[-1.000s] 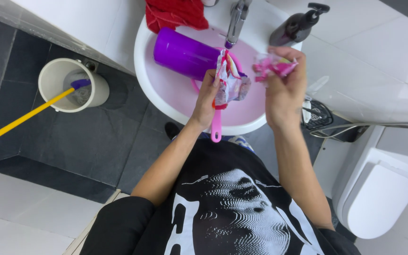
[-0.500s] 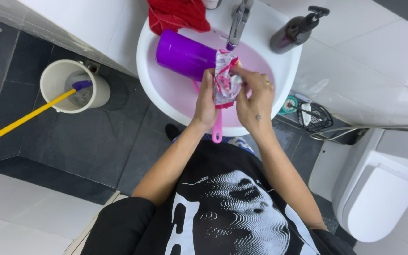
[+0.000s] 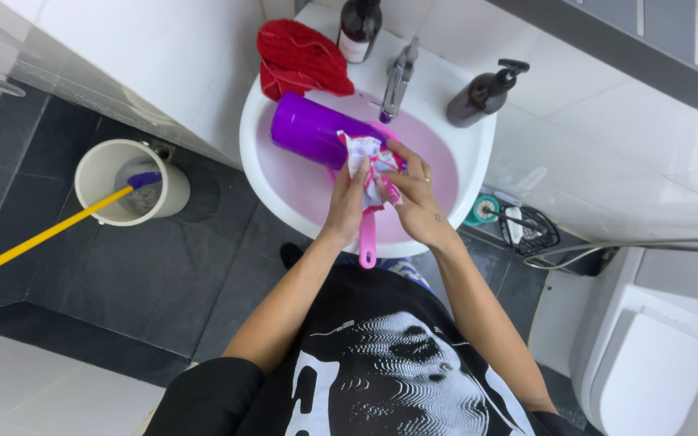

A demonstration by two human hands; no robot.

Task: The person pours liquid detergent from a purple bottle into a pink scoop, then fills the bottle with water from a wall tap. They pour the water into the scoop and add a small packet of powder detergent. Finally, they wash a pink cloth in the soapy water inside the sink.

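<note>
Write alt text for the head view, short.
Seen from above, a person's left hand and right hand together grip a crumpled white-and-pink packet over a white sink that holds a purple cylinder on its side. A red cloth lies on the rim; a bucket with a yellow-handled mop stands on the floor.

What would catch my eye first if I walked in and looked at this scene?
Probably the two hands over the white sink: the left hand and right hand both grip a small pink and white packet above a pink handle. Next comes the bright purple cylinder lying in the basin, with a red cloth on the rim behind it. Off to the left, a yellow mop handle slants into a pale bucket on the dark floor.
</note>
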